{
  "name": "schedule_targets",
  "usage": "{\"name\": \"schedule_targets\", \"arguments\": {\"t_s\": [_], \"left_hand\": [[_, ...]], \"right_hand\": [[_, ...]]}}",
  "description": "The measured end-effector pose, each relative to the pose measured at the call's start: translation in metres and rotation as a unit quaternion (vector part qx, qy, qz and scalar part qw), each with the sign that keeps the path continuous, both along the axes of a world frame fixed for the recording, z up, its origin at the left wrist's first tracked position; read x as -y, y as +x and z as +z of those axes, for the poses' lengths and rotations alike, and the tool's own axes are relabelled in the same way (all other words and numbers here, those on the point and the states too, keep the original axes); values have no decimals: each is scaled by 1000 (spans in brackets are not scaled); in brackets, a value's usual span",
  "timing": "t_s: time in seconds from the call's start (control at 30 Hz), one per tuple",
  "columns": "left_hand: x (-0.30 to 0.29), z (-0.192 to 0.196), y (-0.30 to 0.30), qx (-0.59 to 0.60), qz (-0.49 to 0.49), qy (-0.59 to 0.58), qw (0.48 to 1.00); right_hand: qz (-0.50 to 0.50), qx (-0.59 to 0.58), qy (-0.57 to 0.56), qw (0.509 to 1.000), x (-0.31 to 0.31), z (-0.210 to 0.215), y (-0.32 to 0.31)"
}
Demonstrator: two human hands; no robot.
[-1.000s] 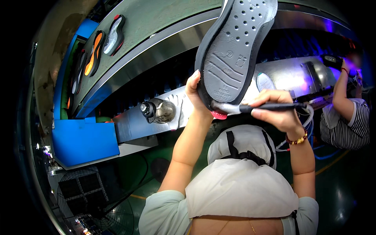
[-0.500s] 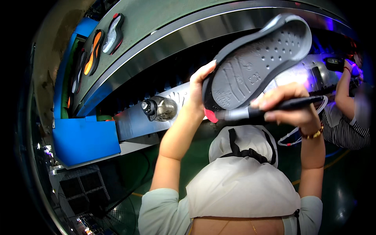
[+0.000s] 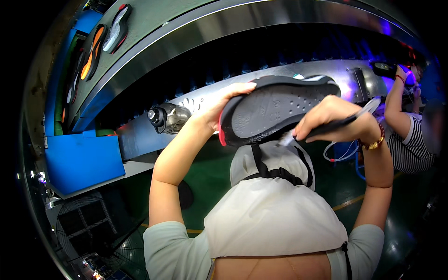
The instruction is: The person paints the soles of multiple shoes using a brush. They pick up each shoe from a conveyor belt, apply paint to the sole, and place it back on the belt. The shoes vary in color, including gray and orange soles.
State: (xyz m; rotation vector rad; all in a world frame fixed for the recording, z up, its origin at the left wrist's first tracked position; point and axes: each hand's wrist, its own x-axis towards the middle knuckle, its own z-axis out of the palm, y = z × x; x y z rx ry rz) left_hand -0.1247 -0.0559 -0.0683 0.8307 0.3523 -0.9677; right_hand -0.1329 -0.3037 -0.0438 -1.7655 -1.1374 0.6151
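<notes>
My left hand [image 3: 218, 106] grips a grey and black shoe sole [image 3: 268, 112] by its left end, thumb along the upper rim. That end has a red tip, and the sole's dimpled inner face is turned toward me. In my right hand [image 3: 335, 117] is a black-handled brush [image 3: 332, 127], held like a pen. Its pale bristles [image 3: 285, 139] are at the sole's near edge, around the middle; whether they touch it I cannot tell. A thin clear tube appears by the handle's back end.
A metal ledge [image 3: 140, 135] runs behind the sole, carrying a dark-capped bottle [image 3: 171, 117]. Several soles, one with an orange inside [image 3: 94, 52], lie on the green conveyor belt [image 3: 154, 13]. A blue box [image 3: 84, 163] stands left. At right, a co-worker in striped clothing [image 3: 406, 149] handles a dark sole [image 3: 385, 69].
The sole has come lower and nearer, tilted so its inner face looks narrower. The brush has shifted from the red tip rightward along the near edge. My view has swung slightly right.
</notes>
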Motion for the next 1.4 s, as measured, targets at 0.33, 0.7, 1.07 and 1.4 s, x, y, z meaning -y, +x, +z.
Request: {"name": "schedule_targets", "arguments": {"t_s": [0.33,0.7,1.07,1.4], "left_hand": [[-23,-36,-7,-28,45,-86,995],[-50,-85,22,80,75,-347,932],[51,-84,11,77,115,-242,960],[25,-62,16,160,265,-148,939]], "right_hand": [[-76,-68,103,989,16,-13,6],[-181,32,240,953,4,17,-9],[-415,20,206,886,-30,-66,22],[-268,-8,175,947,-21,-42,-23]]}}
